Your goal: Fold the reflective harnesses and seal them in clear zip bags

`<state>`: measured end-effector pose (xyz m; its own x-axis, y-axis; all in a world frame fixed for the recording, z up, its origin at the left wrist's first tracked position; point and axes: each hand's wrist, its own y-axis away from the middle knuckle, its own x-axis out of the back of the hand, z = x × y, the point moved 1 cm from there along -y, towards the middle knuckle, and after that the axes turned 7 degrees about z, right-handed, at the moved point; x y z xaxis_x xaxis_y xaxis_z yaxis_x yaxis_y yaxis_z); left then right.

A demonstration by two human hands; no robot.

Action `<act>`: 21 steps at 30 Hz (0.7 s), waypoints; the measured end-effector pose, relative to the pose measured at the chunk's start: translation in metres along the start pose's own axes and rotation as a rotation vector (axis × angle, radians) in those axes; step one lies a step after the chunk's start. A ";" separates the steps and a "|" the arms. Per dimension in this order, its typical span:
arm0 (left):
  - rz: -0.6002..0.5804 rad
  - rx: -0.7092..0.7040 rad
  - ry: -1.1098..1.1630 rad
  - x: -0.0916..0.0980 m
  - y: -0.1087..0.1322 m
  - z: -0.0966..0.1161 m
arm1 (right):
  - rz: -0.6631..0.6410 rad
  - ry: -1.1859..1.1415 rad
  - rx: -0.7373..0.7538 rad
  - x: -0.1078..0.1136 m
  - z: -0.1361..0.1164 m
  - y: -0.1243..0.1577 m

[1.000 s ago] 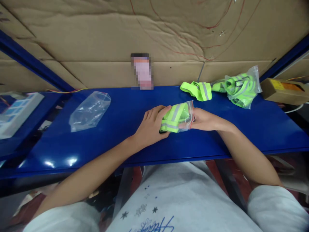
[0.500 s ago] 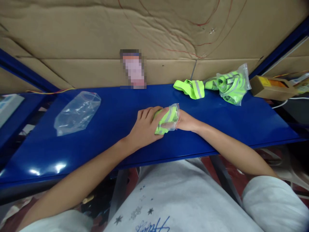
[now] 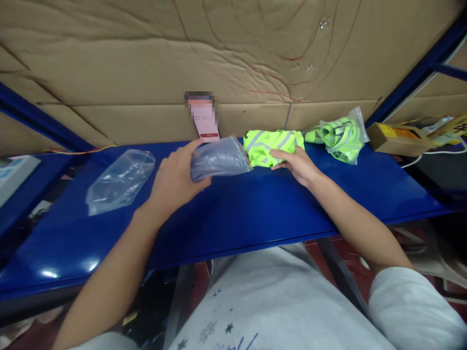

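My left hand (image 3: pixel 171 180) is closed around a clear zip bag (image 3: pixel 221 158), with its mouth facing right. No yellow-green material shows inside the bag. Just beyond its mouth, my right hand (image 3: pixel 299 165) grips a bundle of neon yellow-green reflective straps (image 3: pixel 257 148) with grey stripes, thumb on top. Whether the bundle touches the bag's edge, I cannot tell. Similar strap material lies behind the bundle and partly blends with it.
Flat at the left of the blue table (image 3: pixel 204 218) lies another clear plastic bag (image 3: pixel 122 182). At the back stand a phone (image 3: pixel 205 119) against the cardboard wall, a bag of reflective straps (image 3: pixel 343 138) and an open cardboard box (image 3: pixel 399 138).
The reflective straps have come out of the zip bag and are now in my right hand. My left hand has moved left with the bag, and both hands are farther apart.
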<state>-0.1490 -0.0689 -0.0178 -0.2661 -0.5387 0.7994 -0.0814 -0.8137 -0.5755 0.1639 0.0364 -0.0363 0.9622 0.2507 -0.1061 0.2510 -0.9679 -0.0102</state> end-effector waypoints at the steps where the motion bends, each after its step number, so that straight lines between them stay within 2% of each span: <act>1: 0.016 0.030 -0.027 0.005 -0.001 -0.004 | 0.043 -0.013 0.000 0.002 0.000 -0.002; 4: 0.045 0.238 -0.135 0.023 -0.002 -0.018 | 0.105 -0.015 -0.015 0.002 0.005 -0.005; 7: 0.045 0.486 -0.245 0.040 0.002 -0.030 | 0.036 0.093 -0.034 -0.008 0.016 -0.005; 9: 0.039 0.561 -0.265 0.048 0.005 -0.036 | 0.012 0.170 -0.028 -0.016 0.025 -0.005; 13: -0.043 0.611 -0.227 0.050 0.006 -0.039 | 0.097 0.241 0.043 -0.022 0.032 -0.004; 16: -0.061 0.584 -0.267 0.049 0.003 -0.031 | 0.179 0.480 0.159 -0.014 0.022 -0.002; 19: 0.013 0.530 -0.276 0.049 0.002 -0.017 | 0.299 0.805 0.363 0.008 -0.001 -0.005; 21: 0.088 0.487 -0.248 0.048 0.001 -0.004 | 0.428 0.920 0.479 0.034 -0.019 -0.013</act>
<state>-0.1661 -0.0948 0.0189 -0.0134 -0.5964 0.8026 0.4002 -0.7388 -0.5423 0.1951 0.0573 -0.0207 0.7207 -0.3790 0.5804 0.0052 -0.8343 -0.5513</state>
